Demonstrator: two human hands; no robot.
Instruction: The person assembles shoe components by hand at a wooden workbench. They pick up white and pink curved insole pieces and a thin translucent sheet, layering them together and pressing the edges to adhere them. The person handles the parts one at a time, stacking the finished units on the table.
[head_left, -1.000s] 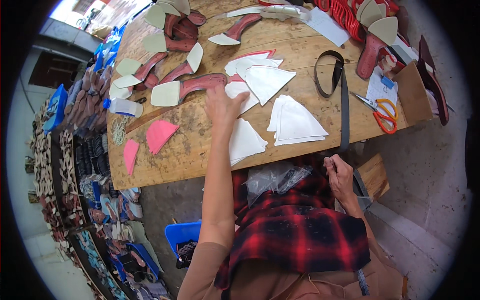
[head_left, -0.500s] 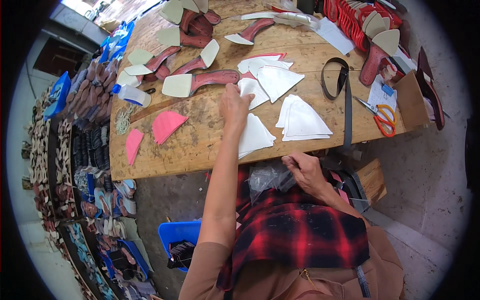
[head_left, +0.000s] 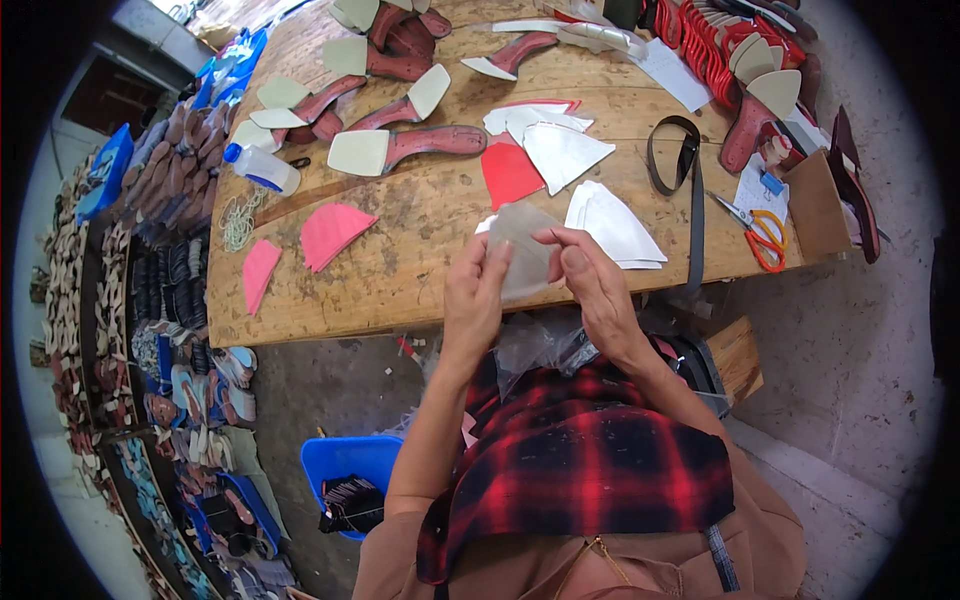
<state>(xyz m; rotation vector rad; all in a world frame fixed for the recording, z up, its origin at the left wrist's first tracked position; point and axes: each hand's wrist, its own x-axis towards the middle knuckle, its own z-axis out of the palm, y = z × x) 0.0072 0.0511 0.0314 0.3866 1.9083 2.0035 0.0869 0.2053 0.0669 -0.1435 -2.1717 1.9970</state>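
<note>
Above the table's near edge, my left hand [head_left: 474, 298] grips a thin greyish-white curved piece [head_left: 524, 240] between thumb and fingers. My right hand [head_left: 602, 300] is closed, with its fingertips pinching at the right edge of that same piece. Just beyond lies a red curved piece [head_left: 512, 178], next to a fanned group of white pieces [head_left: 567, 156]. A stack of white rounded pieces [head_left: 610, 228] rests to the right of my hands. Another white stack is mostly hidden behind my left hand.
Reddish shoe lasts [head_left: 437, 141] with pale toe pieces lie across the wooden table [head_left: 400, 260]. Pink pieces [head_left: 333, 234] and a plastic bottle [head_left: 262, 168] are at left. A dark strap [head_left: 696, 215] and orange-handled scissors [head_left: 768, 240] lie right. A blue bin [head_left: 340, 460] stands below.
My left hand has come back from the far pieces with a white piece, uncovering the red one. My right hand has risen from the plastic bag in my lap to meet it.
</note>
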